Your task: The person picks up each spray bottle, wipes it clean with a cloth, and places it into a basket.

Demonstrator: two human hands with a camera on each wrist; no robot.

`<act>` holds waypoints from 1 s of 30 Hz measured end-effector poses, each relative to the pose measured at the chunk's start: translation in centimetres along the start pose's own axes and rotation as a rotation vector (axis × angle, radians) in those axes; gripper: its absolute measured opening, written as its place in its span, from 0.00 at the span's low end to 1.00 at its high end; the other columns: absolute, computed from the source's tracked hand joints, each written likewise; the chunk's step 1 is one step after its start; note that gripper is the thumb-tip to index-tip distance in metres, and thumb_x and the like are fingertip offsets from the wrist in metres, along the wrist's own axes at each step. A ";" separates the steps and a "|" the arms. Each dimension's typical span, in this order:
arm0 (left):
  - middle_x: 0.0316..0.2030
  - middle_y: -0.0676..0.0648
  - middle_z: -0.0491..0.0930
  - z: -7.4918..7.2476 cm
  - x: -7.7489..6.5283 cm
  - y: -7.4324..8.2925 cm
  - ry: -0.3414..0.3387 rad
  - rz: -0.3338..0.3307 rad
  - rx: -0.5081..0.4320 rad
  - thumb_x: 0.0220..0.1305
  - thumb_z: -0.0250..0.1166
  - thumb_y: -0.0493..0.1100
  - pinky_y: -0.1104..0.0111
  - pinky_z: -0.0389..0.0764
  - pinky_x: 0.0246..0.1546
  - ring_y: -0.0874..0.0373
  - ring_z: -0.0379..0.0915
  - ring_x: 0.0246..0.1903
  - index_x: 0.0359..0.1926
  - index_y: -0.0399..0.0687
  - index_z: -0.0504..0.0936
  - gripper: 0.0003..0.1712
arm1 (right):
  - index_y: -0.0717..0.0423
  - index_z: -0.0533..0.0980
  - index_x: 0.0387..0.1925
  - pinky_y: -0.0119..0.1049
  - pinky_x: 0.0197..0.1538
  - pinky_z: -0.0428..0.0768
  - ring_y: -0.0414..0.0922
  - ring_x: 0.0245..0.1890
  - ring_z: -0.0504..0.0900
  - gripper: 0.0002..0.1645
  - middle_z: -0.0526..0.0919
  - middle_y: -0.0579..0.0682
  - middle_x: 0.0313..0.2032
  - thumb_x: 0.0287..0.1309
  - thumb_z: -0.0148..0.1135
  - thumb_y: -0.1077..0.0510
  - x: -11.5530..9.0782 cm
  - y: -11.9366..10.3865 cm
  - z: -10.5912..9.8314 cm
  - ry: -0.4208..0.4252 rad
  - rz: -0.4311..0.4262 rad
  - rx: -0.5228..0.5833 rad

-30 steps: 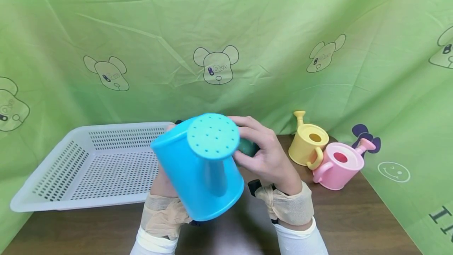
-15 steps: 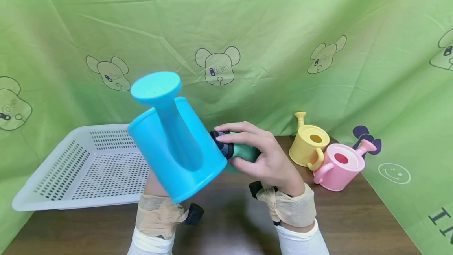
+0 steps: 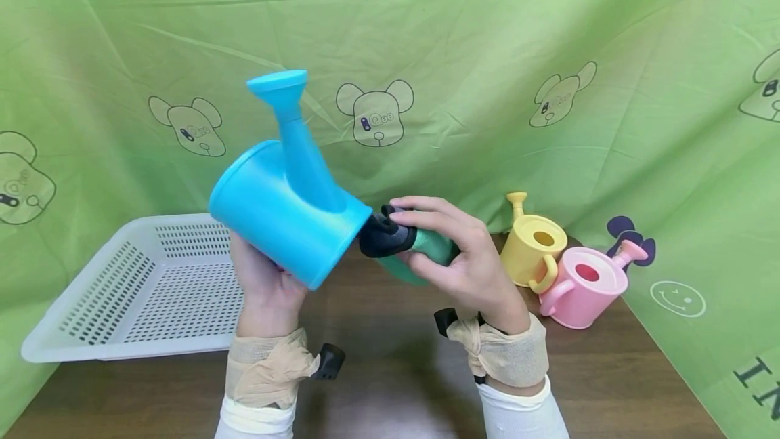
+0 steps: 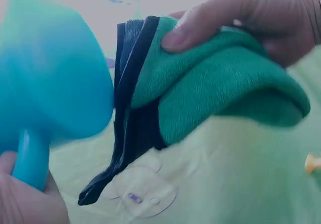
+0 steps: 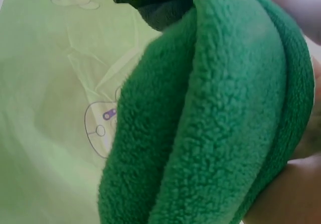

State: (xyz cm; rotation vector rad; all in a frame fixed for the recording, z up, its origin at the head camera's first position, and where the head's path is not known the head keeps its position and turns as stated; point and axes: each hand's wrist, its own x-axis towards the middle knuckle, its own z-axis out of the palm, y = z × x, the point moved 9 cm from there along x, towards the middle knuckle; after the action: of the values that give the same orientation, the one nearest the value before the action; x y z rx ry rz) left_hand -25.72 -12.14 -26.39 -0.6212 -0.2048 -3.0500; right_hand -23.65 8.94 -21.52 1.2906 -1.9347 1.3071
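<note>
Tilted on its side in the air, a blue toy watering can (image 3: 274, 202) has its spout pointing up and its base facing right. My left hand (image 3: 265, 297) holds it from below, gripping the can's handle (image 4: 32, 158), as the left wrist view shows. My right hand (image 3: 469, 256) pinches a folded, fuzzy green cloth (image 4: 200, 93) with dark edging, thumb on one side and fingers on the other. The cloth's dark edge overlaps the rim of the can's base in the head view. Green folds fill much of the right wrist view.
A white perforated basket (image 3: 140, 351) stands on the left of the brown wooden table (image 3: 378, 385). At the right are a yellow watering can (image 3: 518, 249) and a pink watering can (image 3: 585, 300), side by side. Behind everything hangs a green printed curtain (image 3: 451, 19).
The blue watering can has shifted left and turned, its spout swinging from facing the camera to upward. The cloth in my right hand has come into fuller view beside the base.
</note>
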 end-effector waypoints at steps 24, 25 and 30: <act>0.11 0.52 0.54 3.9 -3.8 3.1 0.214 1.071 1.550 0.69 0.57 0.43 0.75 0.48 0.21 0.67 0.46 0.17 0.09 0.39 0.58 0.32 | 0.57 0.85 0.56 0.35 0.67 0.78 0.50 0.63 0.84 0.25 0.85 0.55 0.61 0.54 0.72 0.69 -0.1 0.0 -2.4 0.354 0.012 -0.145; 0.11 0.50 0.53 4.0 -3.9 3.0 0.201 1.095 1.581 0.68 0.58 0.42 0.75 0.47 0.22 0.67 0.46 0.18 0.09 0.40 0.58 0.31 | 0.57 0.85 0.55 0.36 0.67 0.78 0.50 0.62 0.84 0.25 0.86 0.56 0.60 0.54 0.72 0.69 -0.1 -0.1 -2.6 0.379 0.010 -0.147; 0.09 0.49 0.53 4.7 -4.2 2.0 0.133 1.205 1.743 0.64 0.59 0.42 0.76 0.47 0.21 0.63 0.44 0.16 0.09 0.45 0.60 0.28 | 0.55 0.86 0.55 0.36 0.67 0.77 0.51 0.62 0.83 0.24 0.85 0.54 0.61 0.55 0.74 0.67 -0.1 -0.3 -2.2 0.414 0.016 -0.213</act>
State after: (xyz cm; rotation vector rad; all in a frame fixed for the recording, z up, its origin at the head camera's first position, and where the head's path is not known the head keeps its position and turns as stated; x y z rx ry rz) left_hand -19.98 -13.55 -23.49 -0.1561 -1.4470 -0.9940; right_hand -23.59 10.92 -20.45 0.8263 -1.7346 1.2220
